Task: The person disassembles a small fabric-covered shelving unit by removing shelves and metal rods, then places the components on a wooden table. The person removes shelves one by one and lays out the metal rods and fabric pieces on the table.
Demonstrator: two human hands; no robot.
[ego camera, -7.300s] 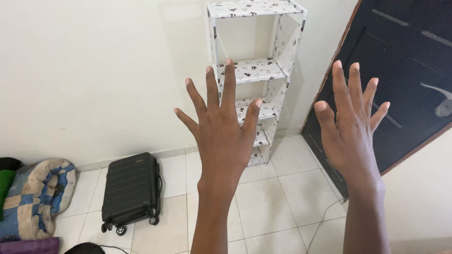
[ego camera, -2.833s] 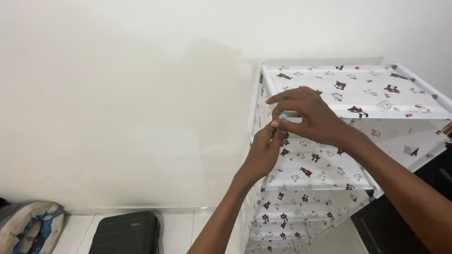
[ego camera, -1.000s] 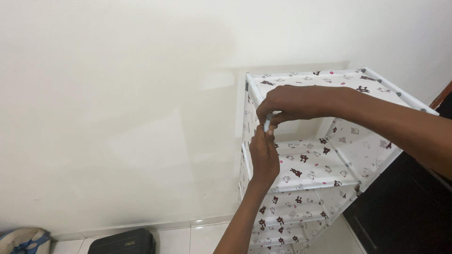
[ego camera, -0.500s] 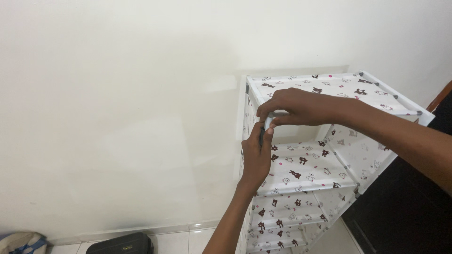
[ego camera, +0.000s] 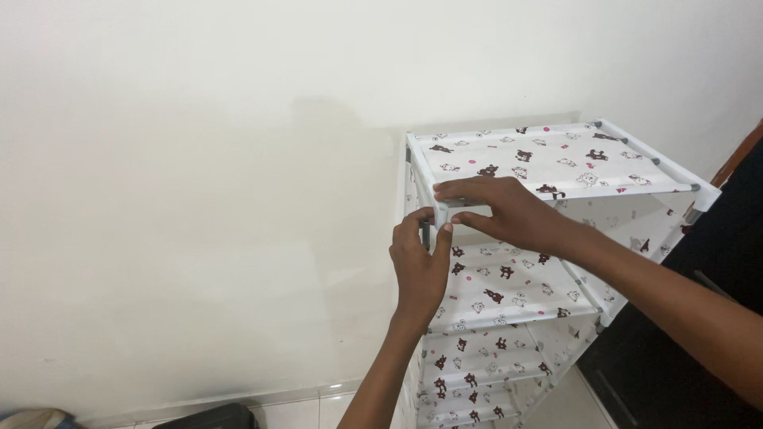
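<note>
The thing both hands worked on was the near-left corner joint of a tiered fabric shelf rack, the spot where the rack's white top rail met its upright corner post. That corner stood just beside the pale wall, at the left front of the top tier, whose printed cloth with small brown animal figures stretched away to the right and back toward a grey connector at the far corner. The right hand lay on top of the corner, coming in from the right with its forearm crossing over the lower tiers; its fingers were drawn narrow around the short front rail, thumb under and fingertips over, pinching it at the joint. The left hand rose from below, straight under the joint, its thumb and forefinger closed about the post just beneath the top rail. The post ran vertically, so the left hand gripped along its length while the right hand held across it; the two hands nearly touched at the corner, with the joint between them, above the left and under the right. Lower tiers in the same print showed beneath the arms, a dark door stood to the right, and a strip of tiled floor was visible at the bottom.
</note>
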